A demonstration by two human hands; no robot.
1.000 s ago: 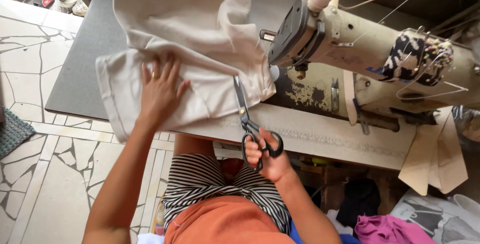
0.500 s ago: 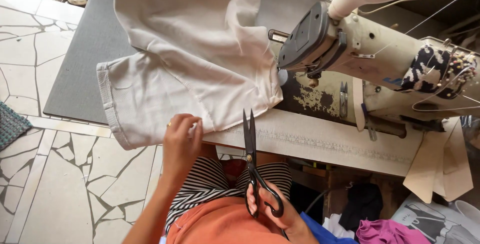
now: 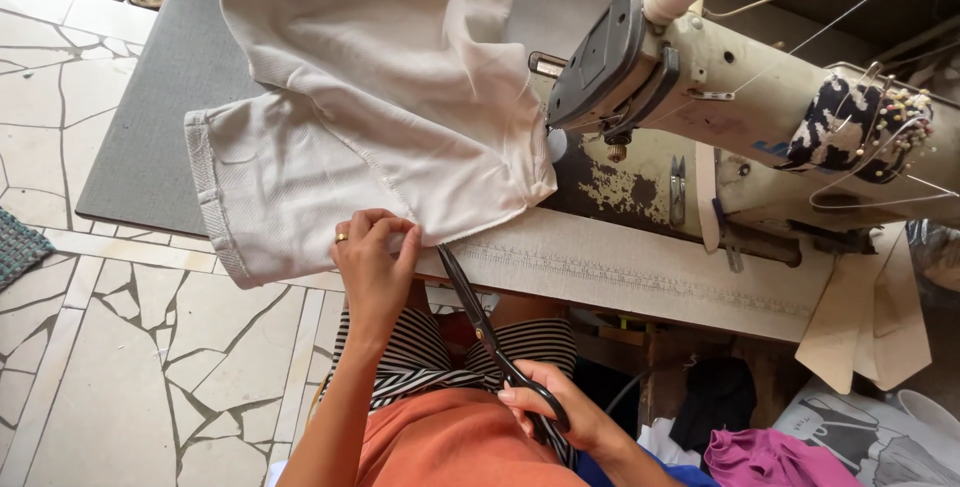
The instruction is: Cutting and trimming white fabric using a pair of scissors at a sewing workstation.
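Pinching the cream garment's (image 3: 370, 117) lower edge at frame centre, the left hand (image 3: 373, 267) has fingers clamped on cloth; the right hand (image 3: 565, 412) grips black scissors (image 3: 480, 317) over the worktop (image 3: 640, 272) edge.

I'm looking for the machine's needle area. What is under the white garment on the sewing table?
The white garment covers the table and hangs off its front edge, pinched by the left hand. Whatever lies beneath it is hidden.

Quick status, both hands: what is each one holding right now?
Left hand: closed, pinching the lower edge of the white fabric.
Right hand: closed around the handles of the black scissors, blades pointing up at the fabric edge.
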